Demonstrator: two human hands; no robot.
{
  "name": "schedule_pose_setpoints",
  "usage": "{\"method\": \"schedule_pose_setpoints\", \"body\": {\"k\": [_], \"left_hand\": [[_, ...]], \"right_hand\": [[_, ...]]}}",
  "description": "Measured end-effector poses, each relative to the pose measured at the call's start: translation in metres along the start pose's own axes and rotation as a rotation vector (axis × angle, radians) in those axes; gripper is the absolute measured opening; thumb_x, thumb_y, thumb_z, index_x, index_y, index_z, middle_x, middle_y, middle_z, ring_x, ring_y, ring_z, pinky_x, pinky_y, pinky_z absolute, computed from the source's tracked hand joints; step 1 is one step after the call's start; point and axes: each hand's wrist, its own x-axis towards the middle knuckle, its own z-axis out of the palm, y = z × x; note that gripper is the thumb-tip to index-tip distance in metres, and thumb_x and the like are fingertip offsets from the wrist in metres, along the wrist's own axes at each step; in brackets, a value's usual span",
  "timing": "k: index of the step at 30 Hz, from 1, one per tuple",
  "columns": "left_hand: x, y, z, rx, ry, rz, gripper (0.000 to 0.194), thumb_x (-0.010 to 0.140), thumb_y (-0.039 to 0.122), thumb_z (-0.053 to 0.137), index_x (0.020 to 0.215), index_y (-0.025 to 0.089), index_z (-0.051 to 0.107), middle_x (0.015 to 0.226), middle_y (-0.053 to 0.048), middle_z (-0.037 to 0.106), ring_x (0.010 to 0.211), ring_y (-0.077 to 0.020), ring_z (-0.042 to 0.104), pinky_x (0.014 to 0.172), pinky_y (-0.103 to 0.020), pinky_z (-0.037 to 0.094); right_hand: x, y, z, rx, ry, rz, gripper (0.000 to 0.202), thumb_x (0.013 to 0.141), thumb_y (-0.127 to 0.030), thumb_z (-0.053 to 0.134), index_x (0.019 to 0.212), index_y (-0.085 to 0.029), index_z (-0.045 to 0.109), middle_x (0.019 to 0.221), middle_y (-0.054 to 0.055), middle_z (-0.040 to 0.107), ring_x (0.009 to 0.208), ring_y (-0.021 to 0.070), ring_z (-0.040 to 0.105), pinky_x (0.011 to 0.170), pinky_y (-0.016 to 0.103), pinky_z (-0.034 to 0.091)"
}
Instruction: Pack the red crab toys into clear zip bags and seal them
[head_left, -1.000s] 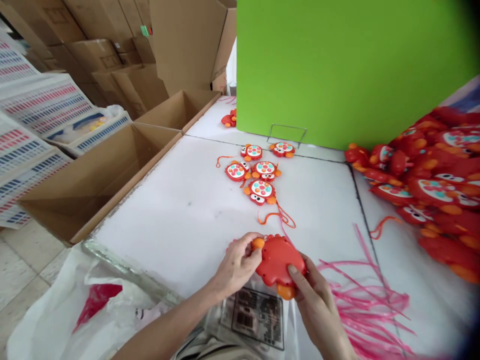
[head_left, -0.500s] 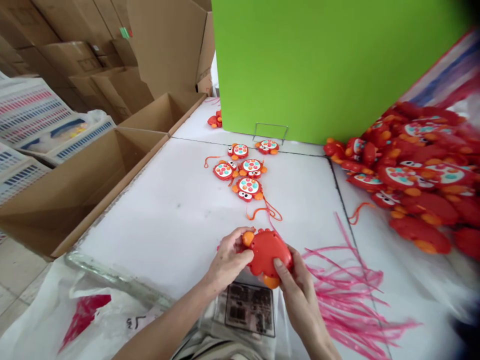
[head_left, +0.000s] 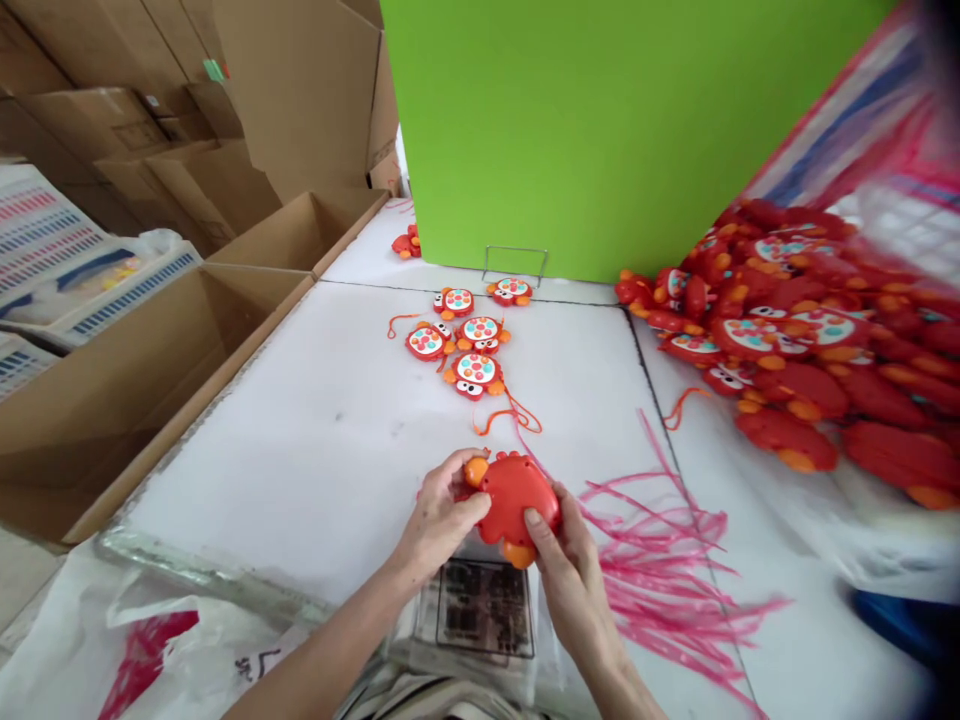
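Between my two hands is a red plastic crab toy, its plain back turned up and orange claws sticking out. My left hand pinches it near the upper orange claw. On the other side, my right hand grips the shell, thumb across its back. The toy's front is hidden. Beyond my hands, several similar toys lie face up on the white table, the nearest being a crab toy with white eyes and coloured buttons. An orange cord trails beside it. Pink ribbon strips spread out right of my right hand.
At right rises a heap of red crab toys. A green panel stands at the back behind a wire stand. Open cardboard boxes border the table's left side, with white plastic baskets beyond. A dark printed card lies near my body.
The whole view has shifted slightly, so the table and toys sit further left in it. Both hands keep the same hold on the red crab toy.
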Motion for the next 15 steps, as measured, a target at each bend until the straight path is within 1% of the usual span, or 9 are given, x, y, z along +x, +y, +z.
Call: {"method": "schedule_pose_setpoints", "body": {"k": [4, 7, 9, 11, 13, 14, 15], "left_hand": [[-0.003, 0.003, 0.003, -0.041, 0.001, -0.031, 0.035, 0.065, 0.015, 0.061, 0.100, 0.017, 0.057, 0.087, -0.002, 0.063, 0.076, -0.0165, 0.059, 0.067, -0.023, 0.047], [-0.007, 0.005, 0.008, -0.143, 0.033, -0.087, 0.048, 0.063, 0.015, 0.065, 0.109, 0.019, 0.054, 0.094, -0.002, 0.066, 0.084, -0.0182, 0.062, 0.072, -0.024, 0.049], [-0.010, 0.005, 0.012, -0.218, 0.050, -0.138, 0.055, 0.061, 0.018, 0.071, 0.113, 0.019, 0.053, 0.098, -0.004, 0.068, 0.091, -0.0204, 0.063, 0.076, -0.025, 0.050], [-0.012, 0.005, 0.016, -0.274, 0.032, -0.216, 0.054, 0.059, 0.024, 0.076, 0.108, 0.015, 0.057, 0.096, -0.007, 0.069, 0.090, -0.0228, 0.065, 0.076, -0.028, 0.052], [-0.013, 0.004, 0.017, -0.311, 0.004, -0.283, 0.048, 0.059, 0.026, 0.079, 0.101, 0.012, 0.061, 0.092, -0.008, 0.071, 0.086, -0.0240, 0.067, 0.073, -0.029, 0.055], [-0.013, 0.004, 0.017, -0.326, -0.004, -0.298, 0.047, 0.059, 0.026, 0.080, 0.101, 0.012, 0.062, 0.091, -0.008, 0.071, 0.084, -0.0240, 0.067, 0.071, -0.029, 0.056], [-0.013, 0.004, 0.015, -0.335, -0.002, -0.299, 0.047, 0.059, 0.024, 0.080, 0.101, 0.013, 0.063, 0.091, -0.007, 0.071, 0.084, -0.0237, 0.068, 0.070, -0.029, 0.057]], "right_hand": [[-0.003, -0.001, 0.001, 0.048, 0.016, -0.007, 0.044, 0.083, -0.042, 0.060, 0.120, -0.022, 0.047, 0.116, 0.005, 0.061, 0.103, 0.0202, 0.057, 0.087, 0.031, 0.048], [-0.007, -0.003, 0.007, 0.156, 0.062, -0.007, 0.044, 0.082, -0.041, 0.060, 0.119, -0.021, 0.048, 0.114, 0.006, 0.063, 0.100, 0.0208, 0.059, 0.086, 0.033, 0.048], [-0.008, -0.006, 0.012, 0.201, 0.085, -0.039, 0.041, 0.083, -0.040, 0.058, 0.118, -0.021, 0.049, 0.111, 0.005, 0.064, 0.099, 0.0205, 0.061, 0.085, 0.033, 0.049], [-0.008, -0.011, 0.012, 0.088, 0.066, -0.118, 0.037, 0.085, -0.038, 0.054, 0.117, -0.022, 0.050, 0.110, 0.004, 0.065, 0.098, 0.0199, 0.062, 0.084, 0.033, 0.051], [-0.009, -0.018, -0.001, -0.123, 0.054, -0.195, 0.032, 0.086, -0.038, 0.052, 0.115, -0.024, 0.055, 0.107, 0.003, 0.067, 0.094, 0.0195, 0.063, 0.079, 0.032, 0.053], [-0.010, -0.022, -0.014, -0.218, 0.080, -0.220, 0.030, 0.086, -0.039, 0.051, 0.111, -0.025, 0.059, 0.103, 0.003, 0.068, 0.089, 0.0196, 0.064, 0.075, 0.032, 0.053], [-0.013, -0.026, -0.032, -0.288, 0.137, -0.233, 0.026, 0.085, -0.041, 0.052, 0.104, -0.026, 0.063, 0.096, 0.003, 0.070, 0.083, 0.0198, 0.064, 0.071, 0.031, 0.053]]}}
